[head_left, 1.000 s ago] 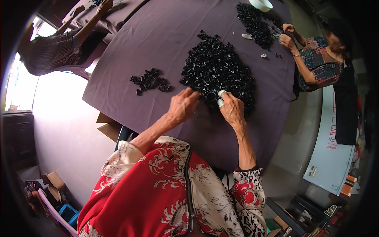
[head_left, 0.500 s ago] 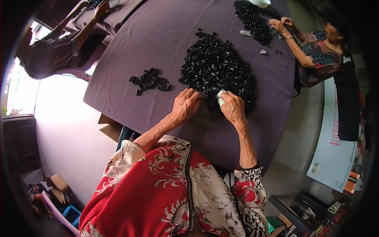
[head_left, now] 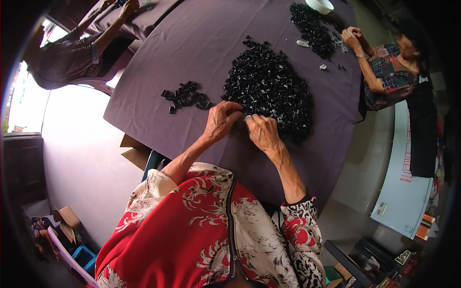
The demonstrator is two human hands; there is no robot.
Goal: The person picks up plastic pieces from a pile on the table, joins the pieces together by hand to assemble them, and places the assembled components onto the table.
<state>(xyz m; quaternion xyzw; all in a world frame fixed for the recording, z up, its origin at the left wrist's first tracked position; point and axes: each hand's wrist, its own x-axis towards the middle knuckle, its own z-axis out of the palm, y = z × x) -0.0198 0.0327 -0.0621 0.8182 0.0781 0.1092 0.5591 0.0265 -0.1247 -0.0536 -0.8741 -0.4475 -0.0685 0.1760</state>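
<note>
At the near edge of a large pile of small black plastic pieces (head_left: pixel 269 84), my two hands come together with their fingertips almost touching. My left hand (head_left: pixel 222 121) is closed in a pinch, thumb against curled fingers. Opposite it, my right hand (head_left: pixel 264 132) is closed too, with a bit of white wrapping (head_left: pixel 248 117) showing at its fingertips. Whatever is pinched between them is too small and too covered to make out. To the left of my left hand lies a smaller group of black pieces (head_left: pixel 185 96) on the purple-grey tablecloth (head_left: pixel 158 62).
Across the table at the right, a person (head_left: pixel 391 72) works by another black pile (head_left: pixel 312 31) and a white bowl (head_left: pixel 320 6). Two white scraps lie near that pile. A second person (head_left: pixel 67 62) sits at another table, far left. Below the table's left edge is a cardboard box (head_left: pixel 134 152).
My right hand has moved left toward my left hand and turned, so its white wrapping is mostly hidden. The person at the right has raised both hands away from their pile.
</note>
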